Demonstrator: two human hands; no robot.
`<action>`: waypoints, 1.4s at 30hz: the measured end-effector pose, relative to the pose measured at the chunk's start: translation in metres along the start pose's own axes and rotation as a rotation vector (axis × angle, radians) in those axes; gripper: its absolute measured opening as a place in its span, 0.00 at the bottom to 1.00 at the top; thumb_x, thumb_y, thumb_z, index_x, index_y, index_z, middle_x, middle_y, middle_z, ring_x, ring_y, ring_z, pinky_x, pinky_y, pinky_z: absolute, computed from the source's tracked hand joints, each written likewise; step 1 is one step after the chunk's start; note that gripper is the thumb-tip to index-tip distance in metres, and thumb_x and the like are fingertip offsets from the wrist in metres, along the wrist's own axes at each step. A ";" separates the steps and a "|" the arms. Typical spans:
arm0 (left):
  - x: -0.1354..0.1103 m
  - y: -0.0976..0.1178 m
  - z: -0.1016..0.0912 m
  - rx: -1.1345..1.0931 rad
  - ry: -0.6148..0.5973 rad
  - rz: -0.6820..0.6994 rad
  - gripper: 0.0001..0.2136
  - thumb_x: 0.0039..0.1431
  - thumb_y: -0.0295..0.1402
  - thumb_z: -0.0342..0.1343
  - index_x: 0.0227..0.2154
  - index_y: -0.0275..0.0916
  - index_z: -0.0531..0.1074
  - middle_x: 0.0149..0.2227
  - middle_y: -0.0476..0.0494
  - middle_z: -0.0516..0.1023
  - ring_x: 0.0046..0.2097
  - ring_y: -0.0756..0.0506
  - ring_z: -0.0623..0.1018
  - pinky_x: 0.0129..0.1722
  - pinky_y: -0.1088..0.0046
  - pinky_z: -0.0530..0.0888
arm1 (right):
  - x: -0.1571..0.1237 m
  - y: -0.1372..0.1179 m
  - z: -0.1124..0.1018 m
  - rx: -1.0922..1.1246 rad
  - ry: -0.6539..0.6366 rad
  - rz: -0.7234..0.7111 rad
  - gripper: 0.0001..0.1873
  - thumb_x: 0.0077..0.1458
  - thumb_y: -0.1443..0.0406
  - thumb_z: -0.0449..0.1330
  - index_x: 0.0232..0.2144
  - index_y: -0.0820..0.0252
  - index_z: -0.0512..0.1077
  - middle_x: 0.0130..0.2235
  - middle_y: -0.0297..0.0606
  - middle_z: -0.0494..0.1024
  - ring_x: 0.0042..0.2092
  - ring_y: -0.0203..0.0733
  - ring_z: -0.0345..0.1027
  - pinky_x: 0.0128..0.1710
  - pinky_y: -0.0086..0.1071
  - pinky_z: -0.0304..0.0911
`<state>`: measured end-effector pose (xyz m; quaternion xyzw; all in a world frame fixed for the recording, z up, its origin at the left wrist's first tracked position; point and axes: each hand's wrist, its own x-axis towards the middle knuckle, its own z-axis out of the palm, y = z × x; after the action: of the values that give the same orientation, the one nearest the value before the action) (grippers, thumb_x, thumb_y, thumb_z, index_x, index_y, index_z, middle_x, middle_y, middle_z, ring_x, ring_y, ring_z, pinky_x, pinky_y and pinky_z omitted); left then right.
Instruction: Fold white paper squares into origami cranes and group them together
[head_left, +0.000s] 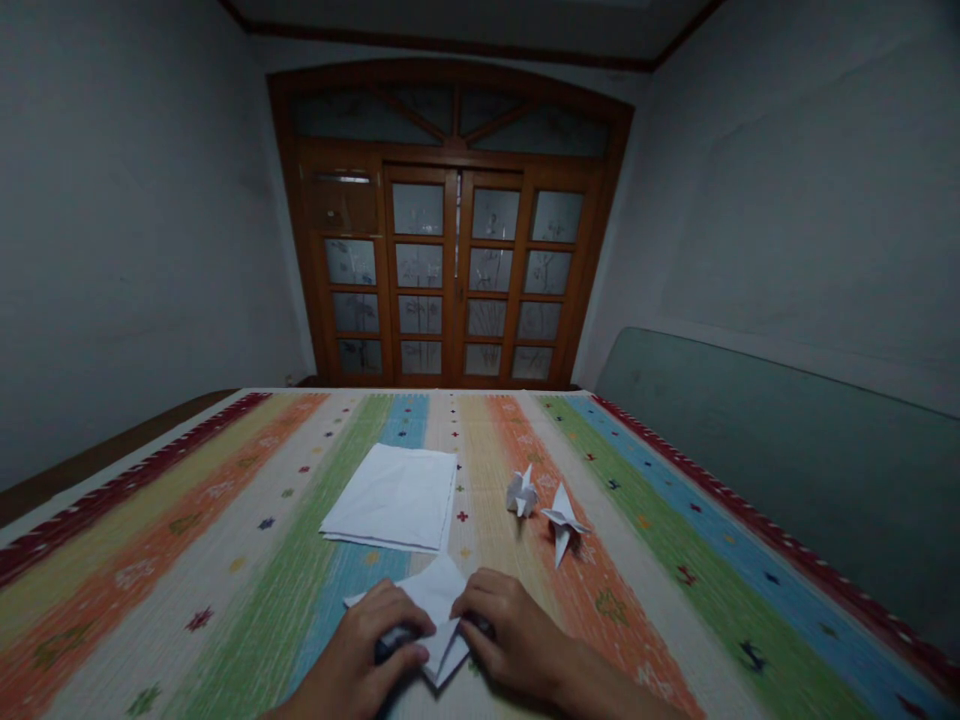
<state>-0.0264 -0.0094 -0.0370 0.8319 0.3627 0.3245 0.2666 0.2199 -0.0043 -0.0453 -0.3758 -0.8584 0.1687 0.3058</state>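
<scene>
Folded paper (437, 588); in closed fingers (407, 657), left and right

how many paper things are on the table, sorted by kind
Finished-looking folded figures: 2
Partly folded paper, between left hand and right hand: 1
Flat white paper stack, sheets uncountable: 1
Total: 4

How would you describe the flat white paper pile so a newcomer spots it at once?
Start from the striped tablecloth and find the left hand and right hand low in view. Just beyond them, left of two folded figures, lies the white paper pile, four-cornered. Unlike the figures and the held paper, it lies flat, with no hand on it.
</scene>
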 end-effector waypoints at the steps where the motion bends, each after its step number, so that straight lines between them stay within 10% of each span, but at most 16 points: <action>1: 0.000 0.000 0.000 -0.006 -0.001 -0.006 0.04 0.64 0.33 0.61 0.39 0.44 0.80 0.39 0.46 0.83 0.43 0.40 0.79 0.46 0.65 0.74 | -0.001 0.000 0.000 0.003 -0.002 -0.006 0.12 0.54 0.74 0.62 0.40 0.59 0.79 0.38 0.42 0.82 0.40 0.45 0.76 0.44 0.34 0.68; 9: -0.001 -0.003 0.004 -0.023 0.011 -0.009 0.05 0.63 0.31 0.62 0.41 0.45 0.79 0.41 0.46 0.83 0.45 0.40 0.79 0.47 0.65 0.74 | -0.005 -0.004 0.003 0.042 0.012 -0.022 0.20 0.55 0.74 0.59 0.50 0.59 0.75 0.45 0.45 0.83 0.47 0.48 0.77 0.50 0.36 0.69; 31: 0.006 0.001 0.002 -0.094 -0.009 -0.247 0.07 0.60 0.33 0.59 0.40 0.43 0.81 0.39 0.45 0.83 0.43 0.40 0.78 0.47 0.65 0.68 | 0.000 -0.006 0.028 -0.214 0.023 0.059 0.05 0.56 0.70 0.61 0.32 0.59 0.78 0.32 0.39 0.82 0.34 0.44 0.76 0.34 0.32 0.56; 42: 0.005 0.008 0.003 -0.107 -0.017 -0.228 0.07 0.61 0.33 0.59 0.39 0.43 0.81 0.39 0.45 0.83 0.43 0.40 0.78 0.47 0.66 0.68 | 0.001 -0.011 0.022 -0.073 0.083 0.087 0.15 0.56 0.70 0.59 0.47 0.58 0.73 0.32 0.38 0.82 0.33 0.44 0.76 0.35 0.31 0.60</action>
<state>-0.0182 -0.0103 -0.0315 0.7727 0.4348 0.3040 0.3485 0.1990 -0.0128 -0.0559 -0.4302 -0.8335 0.1345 0.3195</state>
